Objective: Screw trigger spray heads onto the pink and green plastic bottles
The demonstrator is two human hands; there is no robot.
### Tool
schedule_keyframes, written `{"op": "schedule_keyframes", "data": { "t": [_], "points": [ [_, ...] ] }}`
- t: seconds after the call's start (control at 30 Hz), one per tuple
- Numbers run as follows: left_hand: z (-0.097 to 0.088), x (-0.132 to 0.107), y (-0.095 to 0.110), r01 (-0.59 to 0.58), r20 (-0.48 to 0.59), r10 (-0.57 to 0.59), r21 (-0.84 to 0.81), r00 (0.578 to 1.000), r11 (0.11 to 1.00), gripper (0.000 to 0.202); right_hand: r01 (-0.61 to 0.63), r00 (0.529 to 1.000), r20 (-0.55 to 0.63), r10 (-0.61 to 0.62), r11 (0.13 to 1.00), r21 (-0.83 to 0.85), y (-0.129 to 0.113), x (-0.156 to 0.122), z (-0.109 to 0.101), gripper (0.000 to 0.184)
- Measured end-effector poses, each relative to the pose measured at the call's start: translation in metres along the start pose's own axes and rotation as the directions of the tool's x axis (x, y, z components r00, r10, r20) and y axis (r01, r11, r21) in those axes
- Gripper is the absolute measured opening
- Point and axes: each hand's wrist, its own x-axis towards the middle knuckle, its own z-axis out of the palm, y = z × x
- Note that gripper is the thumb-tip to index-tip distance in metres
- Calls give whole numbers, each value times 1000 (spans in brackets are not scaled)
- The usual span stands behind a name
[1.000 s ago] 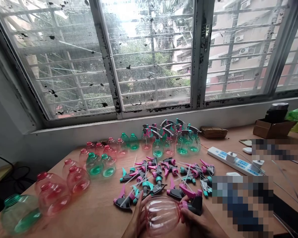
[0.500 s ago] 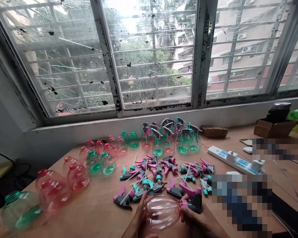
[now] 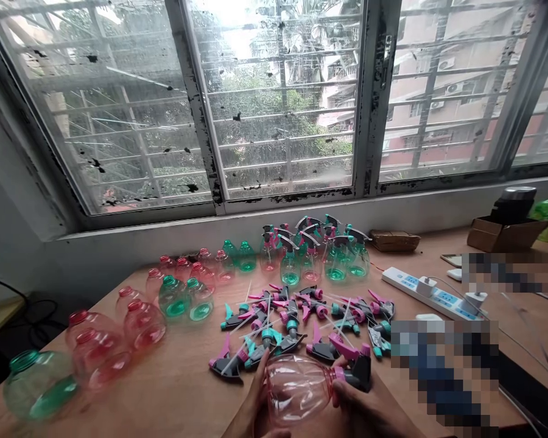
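two hands hold one pink bottle [image 3: 296, 389] on its side above the near edge of the table [image 3: 164, 389], its base toward the left hand [image 3: 252, 398] and its neck to the right. the left hand is clamped on the base end, fingers along the far side. the right hand [image 3: 360, 398] is closed around the collar of a spray head [image 3: 360, 372], thumb and fingers pressed on it from either side. the head, dark grey with a pink trigger and collar, sits at the bottle's neck; whether it is screwed tight i cannot tell.

just beyond the hands lies a pile of loose heads [image 3: 292, 322], pink and teal, some with thin tubes sticking up. behind the pile, near the wall [image 3: 219, 234], stands a group of capped bottles [image 3: 311, 267]. to the left are open bottles, pink [image 3: 103, 365] and green [image 3: 41, 389], the nearest green one at the front. right of the pile are a white power strip [image 3: 406, 285] and, farther back, a small box [image 3: 500, 237].
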Motion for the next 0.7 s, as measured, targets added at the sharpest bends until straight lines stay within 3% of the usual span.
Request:
{"op": "schedule_keyframes", "data": {
  "t": [0.13, 0.27, 0.47, 0.7],
  "points": [
    [-4, -2, -8, 6, -1, -6, -57, 1000, 998, 121, -8, 1000, -7, 8, 1000, 3, -1, -1, 1, 50],
    [-8, -1, -13, 34, -13, -33, 17, 999, 999, 112, -6, 1000, -15, 6, 1000, 14, -5, -3, 2, 49],
    [-8, -1, -12, -4, -8, 5, 60, 1000, 998, 116, -3, 1000, -3, 3, 1000, 14, -3, -2, 2, 48],
    [-8, -4, -8, 72, 21, -72, 24, 997, 997, 117, -7, 1000, 1, 7, 1000, 13, 2, -1, -1, 50]
  ]
}}
